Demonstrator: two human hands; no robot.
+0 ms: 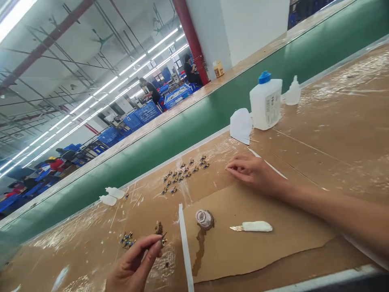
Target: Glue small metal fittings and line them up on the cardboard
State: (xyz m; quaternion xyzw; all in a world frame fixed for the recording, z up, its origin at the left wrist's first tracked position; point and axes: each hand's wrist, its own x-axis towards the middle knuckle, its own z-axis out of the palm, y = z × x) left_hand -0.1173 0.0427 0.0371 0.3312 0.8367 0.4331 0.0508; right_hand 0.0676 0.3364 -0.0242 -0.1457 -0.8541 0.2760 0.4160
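Note:
My left hand point(139, 261) is at the lower middle, thumb and forefinger pinched on a small dark thin piece point(164, 235), too small to name. Just beyond those fingertips lies a little heap of brown bits point(159, 228). To their left is a cluster of small blue-and-gold parts point(127, 240). My right hand point(249, 169) rests over the top edge of a cardboard sheet point(273, 255), its fingers closed together; whatever they hold, if anything, I cannot make out. Left of it, several more blue-and-gold parts point(180, 177) stand in loose rows.
On the cardboard are a small whitish pot point(204, 219) with a dark spill and a white-wrapped blade point(257, 226). Behind stand a blue-capped jug point(266, 101), a dropper bottle point(293, 92) and white paper point(241, 125). Two small bottles point(112, 195) lie left. A green belt point(194, 117) runs behind.

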